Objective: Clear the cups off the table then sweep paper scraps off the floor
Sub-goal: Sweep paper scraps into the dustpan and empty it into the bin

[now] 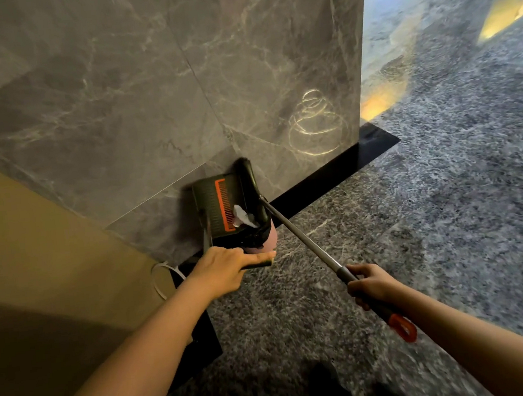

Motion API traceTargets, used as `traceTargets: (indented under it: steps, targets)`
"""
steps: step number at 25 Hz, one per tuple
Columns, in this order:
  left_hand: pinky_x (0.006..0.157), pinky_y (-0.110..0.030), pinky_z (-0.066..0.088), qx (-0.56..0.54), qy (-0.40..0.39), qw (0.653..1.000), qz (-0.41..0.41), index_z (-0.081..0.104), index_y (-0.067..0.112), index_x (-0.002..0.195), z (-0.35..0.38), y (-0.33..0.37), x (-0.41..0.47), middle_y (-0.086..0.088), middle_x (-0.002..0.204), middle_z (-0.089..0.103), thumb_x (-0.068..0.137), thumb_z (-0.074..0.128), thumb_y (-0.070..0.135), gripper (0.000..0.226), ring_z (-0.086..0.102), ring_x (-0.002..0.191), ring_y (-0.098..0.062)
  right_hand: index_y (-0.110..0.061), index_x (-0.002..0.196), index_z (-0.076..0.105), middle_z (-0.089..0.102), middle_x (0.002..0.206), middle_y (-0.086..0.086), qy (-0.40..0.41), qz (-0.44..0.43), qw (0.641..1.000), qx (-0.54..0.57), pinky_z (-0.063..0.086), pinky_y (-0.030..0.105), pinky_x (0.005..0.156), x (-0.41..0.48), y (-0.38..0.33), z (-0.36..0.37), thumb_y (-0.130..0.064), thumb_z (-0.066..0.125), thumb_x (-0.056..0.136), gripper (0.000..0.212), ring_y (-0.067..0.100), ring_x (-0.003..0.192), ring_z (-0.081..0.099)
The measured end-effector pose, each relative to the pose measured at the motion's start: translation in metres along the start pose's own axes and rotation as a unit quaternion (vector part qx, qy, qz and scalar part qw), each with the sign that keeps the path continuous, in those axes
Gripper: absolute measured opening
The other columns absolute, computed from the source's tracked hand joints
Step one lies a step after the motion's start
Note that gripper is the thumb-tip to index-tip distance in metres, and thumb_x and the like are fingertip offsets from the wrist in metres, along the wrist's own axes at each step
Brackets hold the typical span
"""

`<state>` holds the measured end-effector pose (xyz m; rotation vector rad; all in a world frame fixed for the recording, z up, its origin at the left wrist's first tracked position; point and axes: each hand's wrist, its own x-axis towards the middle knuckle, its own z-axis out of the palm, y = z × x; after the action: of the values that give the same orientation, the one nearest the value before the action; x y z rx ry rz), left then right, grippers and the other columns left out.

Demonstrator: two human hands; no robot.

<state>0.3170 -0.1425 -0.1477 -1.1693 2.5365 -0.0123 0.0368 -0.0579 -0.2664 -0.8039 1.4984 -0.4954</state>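
Some paper scraps (241, 216) lie in dustpan (212, 202), beyond left fingers (259, 256).

My left hand (228, 266) reaches forward, gripping a handle (262, 265), forefinger straight along it. My right hand (369, 286) is curled round a pole (305, 238). Both forearms are bare and outstretched.

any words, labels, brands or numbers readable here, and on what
No readable text anywhere in this view.
Black plastic dustpan with orange comb teeth: no label or brand.
Grey metal broom pole with orange end loop: no print.
White paper scraps in the dustpan: too blurred to tell.
Grey marble wall: pale looping marks, no letters.
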Motion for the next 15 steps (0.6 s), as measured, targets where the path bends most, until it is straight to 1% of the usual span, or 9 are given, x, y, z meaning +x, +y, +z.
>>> traceTargets:
  steps: [2,3,5,7,10,15]
  targets:
    - [0.063,-0.029,0.036,-0.002,0.005,1.0,-0.008,0.007,0.065,0.135,0.0,0.001,0.002,0.003,0.089,0.054,0.096,0.043,0.021,0.069,0.059,0.083,-0.021,-0.011,0.139,0.045,0.056,0.073,0.011,0.002,0.006,1.0,0.0,0.045,0.022,0.039,0.0,0.004,-0.002,0.006,0.055,0.083,0.06,0.014,0.042,0.054]
    - [0.063,-0.03,0.037,-0.018,0.019,0.999,-0.023,0.006,0.065,0.135,0.0,0.0,0.003,0.003,0.089,0.054,0.097,0.043,0.022,0.068,0.059,0.083,-0.021,-0.011,0.139,0.045,0.056,0.072,0.01,0.002,0.009,1.0,0.001,0.045,0.021,0.039,0.0,0.005,-0.003,0.006,0.055,0.082,0.06,0.013,0.04,0.054]
    - [0.061,-0.03,0.038,-0.016,0.024,0.999,-0.024,0.0,0.065,0.133,0.001,-0.004,0.003,0.003,0.085,0.052,0.097,0.043,0.023,0.07,0.058,0.079,-0.021,-0.01,0.139,0.045,0.056,0.07,0.01,0.002,0.011,1.0,0.005,0.044,0.021,0.038,0.002,0.007,-0.006,0.007,0.054,0.082,0.059,0.012,0.039,0.054]
    - [0.06,-0.028,0.033,-0.002,0.018,1.0,-0.015,-0.003,0.066,0.13,0.004,-0.005,0.001,0.005,0.083,0.049,0.097,0.044,0.023,0.072,0.058,0.079,-0.019,-0.011,0.139,0.045,0.057,0.071,0.01,0.002,0.011,1.0,0.006,0.044,0.021,0.039,0.004,0.007,-0.008,0.006,0.054,0.082,0.06,0.012,0.039,0.054]
    - [0.06,-0.028,0.032,-0.032,0.043,0.998,-0.04,-0.01,0.066,0.127,0.004,-0.002,0.0,0.005,0.083,0.05,0.096,0.045,0.024,0.076,0.058,0.077,-0.019,-0.014,0.14,0.043,0.058,0.074,0.011,-0.001,0.013,1.0,0.004,0.045,0.021,0.039,0.006,0.008,-0.011,0.006,0.055,0.082,0.063,0.012,0.039,0.055]
    - [0.058,-0.027,0.031,-0.017,0.04,0.999,-0.022,-0.011,0.066,0.126,0.004,-0.004,-0.002,0.005,0.082,0.051,0.097,0.044,0.024,0.075,0.053,0.071,-0.015,-0.013,0.141,0.042,0.057,0.072,0.011,-0.002,0.001,1.0,-0.003,0.044,0.021,0.038,0.004,0.01,-0.013,0.007,0.055,0.082,0.063,0.011,0.037,0.054]
